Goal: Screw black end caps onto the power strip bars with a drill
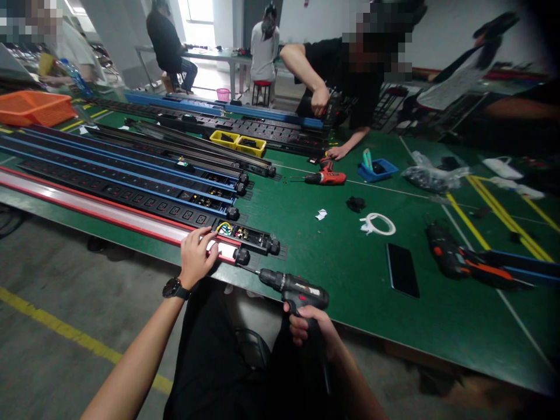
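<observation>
My right hand (306, 324) is wrapped round the grip of a black cordless drill (294, 289). The drill points left, and its long bit reaches the end of a red-edged power strip (144, 217) near the black cable gland (242, 255). Whether the bit touches a screw there is too small to tell. With fingers bent over the same strip close to its end, my left hand (198, 255) holds it against the table. Just behind lies a black power strip (175, 211) with an open end, where yellow and green wires (225, 227) show.
Several blue-edged strips (175, 178) lie behind. An orange drill (324, 177), yellow bins (238, 142), a phone (402, 270), a white coil (378, 224) and another drill (455, 256) are on the green table (324, 251). Opposite, a co-worker's hand (321, 100) holds a drill.
</observation>
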### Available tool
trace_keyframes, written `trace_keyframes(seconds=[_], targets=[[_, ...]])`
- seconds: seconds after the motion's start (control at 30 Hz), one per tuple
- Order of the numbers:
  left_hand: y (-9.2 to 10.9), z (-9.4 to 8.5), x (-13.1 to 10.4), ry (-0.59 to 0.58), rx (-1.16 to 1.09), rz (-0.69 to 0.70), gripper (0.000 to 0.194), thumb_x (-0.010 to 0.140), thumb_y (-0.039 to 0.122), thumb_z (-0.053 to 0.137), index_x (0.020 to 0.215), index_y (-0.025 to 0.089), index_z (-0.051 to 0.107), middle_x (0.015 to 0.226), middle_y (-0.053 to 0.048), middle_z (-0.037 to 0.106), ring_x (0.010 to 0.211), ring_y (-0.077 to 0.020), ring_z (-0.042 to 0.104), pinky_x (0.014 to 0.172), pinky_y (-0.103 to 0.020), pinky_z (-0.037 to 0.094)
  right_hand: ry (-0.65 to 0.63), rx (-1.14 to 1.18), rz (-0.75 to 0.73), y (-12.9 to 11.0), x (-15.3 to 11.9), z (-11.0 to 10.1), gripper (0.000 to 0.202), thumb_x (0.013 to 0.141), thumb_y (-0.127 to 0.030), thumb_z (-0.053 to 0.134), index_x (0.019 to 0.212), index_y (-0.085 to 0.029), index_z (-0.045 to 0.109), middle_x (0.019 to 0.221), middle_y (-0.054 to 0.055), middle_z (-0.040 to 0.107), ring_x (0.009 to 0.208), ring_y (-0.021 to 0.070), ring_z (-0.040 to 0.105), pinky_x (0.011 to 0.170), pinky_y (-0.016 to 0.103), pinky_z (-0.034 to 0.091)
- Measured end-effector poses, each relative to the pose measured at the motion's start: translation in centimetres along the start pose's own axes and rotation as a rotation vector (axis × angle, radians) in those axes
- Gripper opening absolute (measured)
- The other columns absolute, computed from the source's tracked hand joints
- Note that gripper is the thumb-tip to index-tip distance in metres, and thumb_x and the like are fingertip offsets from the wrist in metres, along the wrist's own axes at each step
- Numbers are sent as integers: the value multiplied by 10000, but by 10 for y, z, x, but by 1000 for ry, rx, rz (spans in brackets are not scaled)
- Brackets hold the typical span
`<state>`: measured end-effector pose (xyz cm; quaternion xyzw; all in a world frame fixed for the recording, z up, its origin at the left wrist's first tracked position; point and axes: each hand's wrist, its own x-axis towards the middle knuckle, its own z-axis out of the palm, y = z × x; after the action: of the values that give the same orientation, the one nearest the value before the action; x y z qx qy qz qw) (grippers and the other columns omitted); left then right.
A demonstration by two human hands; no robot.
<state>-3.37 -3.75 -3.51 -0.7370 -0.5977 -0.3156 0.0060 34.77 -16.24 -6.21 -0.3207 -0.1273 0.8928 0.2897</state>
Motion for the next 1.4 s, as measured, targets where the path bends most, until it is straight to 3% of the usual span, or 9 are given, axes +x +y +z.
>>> trace_keyframes(seconds=[0.3, 0.67, 0.83, 1.13, 1.4], targets=[[-2, 2, -1, 8, 3, -4, 382, 971, 311, 581, 1341, 282, 671, 1450, -110, 592, 1338, -341, 528, 1086, -524, 395, 29, -48, -10, -4, -1, 9, 333, 789, -418, 753, 1011, -192, 649, 563, -87, 383, 478, 90, 332, 525, 256, 388], [-1, 2, -2, 17, -5, 0, 395, 973, 317, 577, 1357, 293, 665, 1449, -104, 601, 1347, -339, 523, 1098, -530, 386, 14, -8, 22, -3, -1, 6, 329, 795, -407, 741, 1044, -207, 662, 561, -73, 417, 487, 105, 347, 539, 266, 401], [-1, 4, -2, 20, 4, 1, 383, 967, 320, 580, 1338, 286, 666, 1444, -104, 600, 1343, -338, 526, 1100, -528, 393, 25, -10, 42, 0, -2, 4, 282, 839, -386, 695, 1060, -212, 675, 594, -45, 470, 550, 139, 432, 636, 312, 457], [-6, 7, -3, 4, -4, 23, 405, 974, 294, 552, 1367, 271, 647, 1473, -118, 576, 1367, -345, 510, 1108, -544, 403, 9, -17, 8, 17, 8, 10, 177, 834, -348, 710, 885, -227, 592, 565, -67, 351, 538, 123, 349, 612, 315, 433], [-4, 6, -2, 7, 14, 21, 416, 977, 269, 532, 1380, 268, 632, 1482, -121, 553, 1368, -349, 496, 1105, -546, 400, -38, -13, 10, 12, 8, 16, 217, 851, -382, 701, 976, -217, 634, 568, -88, 342, 494, 94, 322, 568, 271, 412]])
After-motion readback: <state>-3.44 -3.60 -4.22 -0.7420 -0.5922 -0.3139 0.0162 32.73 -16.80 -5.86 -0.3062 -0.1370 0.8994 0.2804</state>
